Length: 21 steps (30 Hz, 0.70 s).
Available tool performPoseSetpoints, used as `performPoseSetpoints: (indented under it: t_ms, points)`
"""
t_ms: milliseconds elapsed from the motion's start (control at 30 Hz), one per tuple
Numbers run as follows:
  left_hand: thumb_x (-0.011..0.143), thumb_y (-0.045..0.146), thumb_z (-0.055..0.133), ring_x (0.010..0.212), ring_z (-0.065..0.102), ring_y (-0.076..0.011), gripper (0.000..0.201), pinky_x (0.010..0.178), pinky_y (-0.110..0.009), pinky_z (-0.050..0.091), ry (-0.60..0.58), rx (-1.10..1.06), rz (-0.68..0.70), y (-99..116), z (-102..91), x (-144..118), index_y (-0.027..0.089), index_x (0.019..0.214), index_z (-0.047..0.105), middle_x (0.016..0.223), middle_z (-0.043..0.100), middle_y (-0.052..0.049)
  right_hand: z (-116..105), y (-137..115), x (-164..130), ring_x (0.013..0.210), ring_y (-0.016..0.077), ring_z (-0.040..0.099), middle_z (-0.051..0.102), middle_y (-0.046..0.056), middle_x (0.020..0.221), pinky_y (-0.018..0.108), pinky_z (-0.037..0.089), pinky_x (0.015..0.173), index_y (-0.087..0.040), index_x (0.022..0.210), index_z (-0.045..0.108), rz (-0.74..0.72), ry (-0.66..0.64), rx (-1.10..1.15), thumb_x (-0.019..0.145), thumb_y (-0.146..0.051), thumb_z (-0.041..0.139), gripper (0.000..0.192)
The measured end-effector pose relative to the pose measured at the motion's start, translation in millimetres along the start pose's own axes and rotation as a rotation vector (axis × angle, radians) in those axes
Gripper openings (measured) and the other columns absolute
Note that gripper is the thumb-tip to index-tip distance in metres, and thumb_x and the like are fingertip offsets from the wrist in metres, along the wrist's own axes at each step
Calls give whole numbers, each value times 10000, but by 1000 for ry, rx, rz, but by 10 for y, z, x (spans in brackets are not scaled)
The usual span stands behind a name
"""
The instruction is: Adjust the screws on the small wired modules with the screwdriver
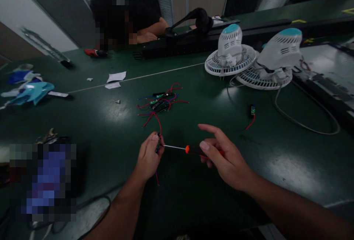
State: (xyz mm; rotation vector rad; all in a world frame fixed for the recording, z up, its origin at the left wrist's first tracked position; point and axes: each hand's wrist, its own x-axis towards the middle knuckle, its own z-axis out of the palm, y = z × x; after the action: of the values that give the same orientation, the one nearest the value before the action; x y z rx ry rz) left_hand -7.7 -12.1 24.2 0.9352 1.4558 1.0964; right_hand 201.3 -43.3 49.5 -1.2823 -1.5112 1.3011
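Observation:
My left hand [149, 155] pinches a small circuit module [158, 147] with wires, one red wire rising from it and another hanging below. In my right hand [221, 155] lies a screwdriver [193, 150] with an orange and black handle, held by the thumb and lower fingers while the index finger stretches out. Its thin metal shaft points left, and the tip meets the module at my left fingers. Just beyond, a pile of similar wired modules [162, 101] rests on the green table. One more module [252, 110] with a red wire lies to the right.
Two white fan heads [231, 53] stand face down at the back right, a cable [309, 131] looping from them. Blue fan blades [34, 90] and paper scraps [116, 77] are on the left. Across the green table [124, 181], a person [124, 22] leans over near a red-handled tool [92, 52].

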Motion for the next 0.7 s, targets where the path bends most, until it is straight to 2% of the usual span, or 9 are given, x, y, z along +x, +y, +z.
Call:
performPoseSetpoints:
  t_ms: [167, 367, 700]
  points:
    - [720, 473, 569, 450, 406, -85, 306, 377, -189, 302, -6, 1, 16, 27, 10, 2, 183, 632, 526, 541, 476, 28, -11, -35, 5, 414, 98, 511, 543, -61, 525, 216, 394, 404, -153, 1329, 405, 54, -7, -20, 979, -422, 351, 445]
    - [736, 436, 545, 476, 418, -86, 282, 411, -187, 341, 3, 23, 31, 54, 23, -1, 180, 620, 525, 566, 484, 22, 1, -22, 7, 475, 98, 526, 551, -53, 577, 222, 415, 441, -159, 1325, 385, -22, -12, -72, 951, -311, 449, 409]
    - [772, 425, 545, 528, 453, -97, 289, 459, -188, 391, -13, 11, 49, -20, -9, 13, 176, 627, 552, 621, 509, 9, 14, -20, 5, 478, 111, 495, 545, -46, 613, 260, 389, 446, -179, 1325, 357, -24, 26, -62, 906, -308, 514, 465]
